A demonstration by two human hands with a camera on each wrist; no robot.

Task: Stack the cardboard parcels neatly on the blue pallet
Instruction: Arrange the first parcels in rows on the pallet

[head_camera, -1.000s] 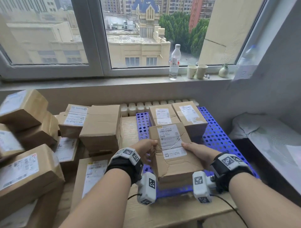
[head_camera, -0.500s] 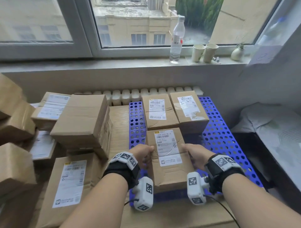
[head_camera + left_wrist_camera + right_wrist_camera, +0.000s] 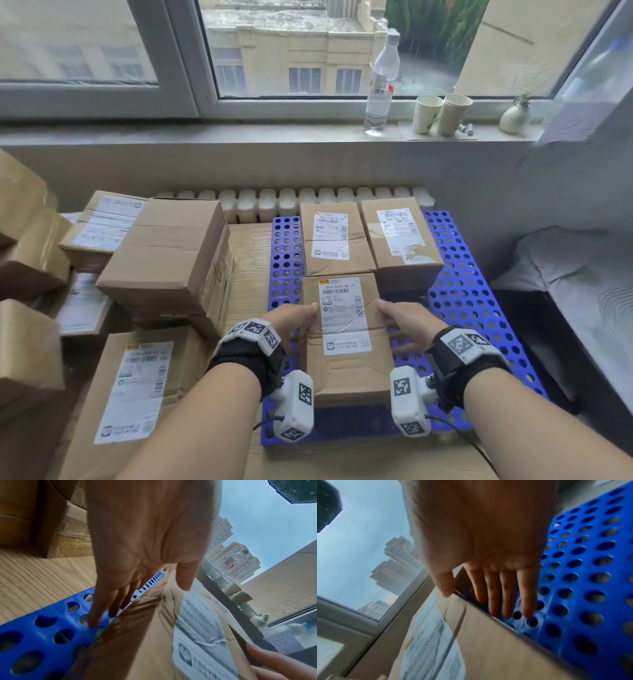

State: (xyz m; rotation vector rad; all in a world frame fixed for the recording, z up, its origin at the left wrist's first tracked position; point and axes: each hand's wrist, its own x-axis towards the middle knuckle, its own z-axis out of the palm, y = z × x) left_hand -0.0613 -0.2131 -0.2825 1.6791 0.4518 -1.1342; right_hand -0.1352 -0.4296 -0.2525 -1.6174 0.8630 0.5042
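Observation:
A cardboard parcel (image 3: 346, 335) with a white label lies flat on the blue perforated pallet (image 3: 472, 308), just in front of the back-left parcel (image 3: 334, 236). Another parcel (image 3: 399, 236) sits beside that one at the back. My left hand (image 3: 296, 320) is at the near parcel's left side, its straight fingers (image 3: 97, 608) reaching down to the pallet (image 3: 42, 628) and the thumb over the top. My right hand (image 3: 402, 317) is at the right side, with straight fingers (image 3: 510, 599) pointing down over the pallet (image 3: 582, 574) and the thumb at the top edge.
Several loose parcels (image 3: 168, 263) are piled on the wooden table (image 3: 250, 257) to the left, and a flat one (image 3: 137, 387) lies at the front left. The window sill holds a bottle (image 3: 380, 78), two paper cups (image 3: 442, 113) and a small vase (image 3: 513, 118). White bedding (image 3: 582, 274) lies at the right.
Both hands have lowered the parcel from a raised, tilted hold onto the pallet, up against the back-left parcel. The fingers have straightened along its sides.

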